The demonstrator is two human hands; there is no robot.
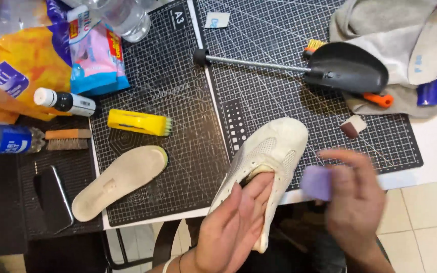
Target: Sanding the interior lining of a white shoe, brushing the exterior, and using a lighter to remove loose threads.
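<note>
Off-white mesh sneaker, held at centre just below the table edge, toe pointing to 1 o'clock over the near edge of the black gridded cutting mat; upper perforated, pale and slightly yellowed, sole edge visible near the wrist; judged light and soft, the mesh likely to dent under pressure, so best gripped from inside the opening or along the firmer sole. Left hand, at 6 o'clock of the shoe, fingers tucked into the opening and closed around the upper, supporting it. Right hand, at 4 o'clock, motion-blurred, fingers pinched on a small lilac sponge block beside the shoe's flank; whether it touches the mesh cannot be told. At 9 o'clock, a cream foam insole lying flat on the mat; above it a yellow plastic brush; at 1 o'clock, a black shoe stretcher with threaded metal rod, beside a grey cloth; at 10 o'clock, a wooden bristle brush and assorted bottles and packets.
</note>
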